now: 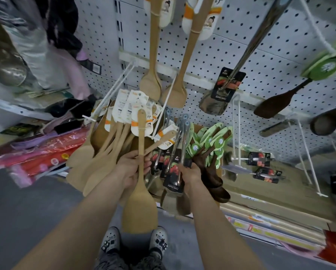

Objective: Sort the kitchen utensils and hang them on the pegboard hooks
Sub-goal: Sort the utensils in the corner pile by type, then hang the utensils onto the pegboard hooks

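Nearest: left grip (pixel 132 168) curled round wooden spatula (pixel 140 207), long axis vertical, hole end above grip, pegboard hook (pixel 112 90) up-left; right grip (pixel 189 172) clutches packaged turners (pixel 173 172).

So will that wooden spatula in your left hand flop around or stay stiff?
Probably stiff: the wooden spatula runs straight even though the left hand grips only its thin handle. It is likely light too, since one hand holds it up by that handle. The wide blade hangs below the hand, so it may swing a little.

left hand (pixel 131 168) grips wooden spatula (pixel 140 193) | right hand (pixel 190 172) holds packaged utensil (pixel 173 178)
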Demonstrator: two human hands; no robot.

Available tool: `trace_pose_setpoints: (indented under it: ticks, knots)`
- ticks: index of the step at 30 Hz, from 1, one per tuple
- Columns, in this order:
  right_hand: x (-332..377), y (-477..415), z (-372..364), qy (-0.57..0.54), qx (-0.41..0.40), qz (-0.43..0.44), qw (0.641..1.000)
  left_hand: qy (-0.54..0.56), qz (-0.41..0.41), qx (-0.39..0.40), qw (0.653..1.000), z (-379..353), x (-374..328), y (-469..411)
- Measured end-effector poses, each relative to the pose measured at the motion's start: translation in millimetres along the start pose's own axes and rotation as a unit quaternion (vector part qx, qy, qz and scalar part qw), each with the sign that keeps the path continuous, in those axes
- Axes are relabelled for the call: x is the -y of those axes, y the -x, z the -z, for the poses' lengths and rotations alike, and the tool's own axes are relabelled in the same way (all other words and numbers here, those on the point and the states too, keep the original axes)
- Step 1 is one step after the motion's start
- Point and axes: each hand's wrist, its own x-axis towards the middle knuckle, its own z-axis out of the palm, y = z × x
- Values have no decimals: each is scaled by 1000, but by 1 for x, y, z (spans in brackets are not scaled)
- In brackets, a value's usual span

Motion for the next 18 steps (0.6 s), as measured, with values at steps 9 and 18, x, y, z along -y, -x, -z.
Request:
trace_pose_setpoints:
  ticks: [9, 18]
  knots:
    - [45, 12, -30, 195, -37, 165, 966, 16, 15, -4, 1000, 5, 1, -6]
    - [64, 45, -72, 77, 208, 90, 971, -104, -73, 13, 992, 11, -2, 9]
